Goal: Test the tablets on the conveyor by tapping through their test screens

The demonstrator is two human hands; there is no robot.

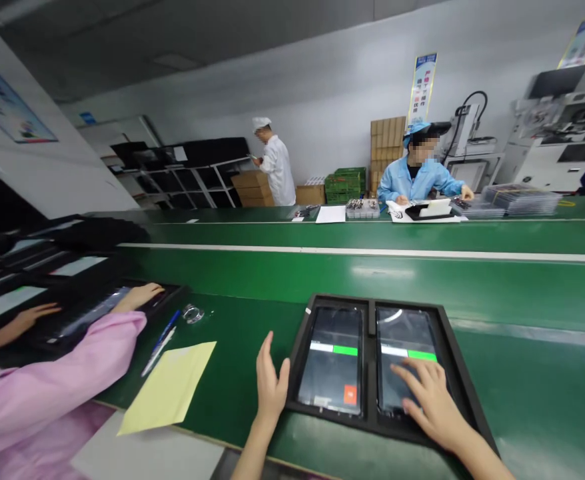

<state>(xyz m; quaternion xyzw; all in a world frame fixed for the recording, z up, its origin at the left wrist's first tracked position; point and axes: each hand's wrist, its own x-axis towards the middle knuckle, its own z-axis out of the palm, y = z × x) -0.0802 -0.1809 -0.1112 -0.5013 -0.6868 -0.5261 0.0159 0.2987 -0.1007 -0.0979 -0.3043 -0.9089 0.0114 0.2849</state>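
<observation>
A black foam tray (371, 373) on the green bench holds two tablets side by side. The left tablet (322, 383) is lit, with a white and green bar and an orange-red square near its lower right. On the right tablet (387, 333) a similar white and green bar shows. My right hand (432, 403) is over the right tablet, fingers spread and the index finger at its screen; contact is hard to judge. It covers the lower right of that tablet. My left hand (271, 383) holds nothing and is raised beside the tray's left edge, thumb and fingers apart.
Left of me, a co-worker's pink sleeve (107, 353) reaches over another black tray (172, 293). Yellow paper (172, 383), pens (161, 343) and a clear ring-shaped item (192, 314) lie between us. Across the bench, a person in blue (417, 175) sits near stacked plastic trays (522, 200).
</observation>
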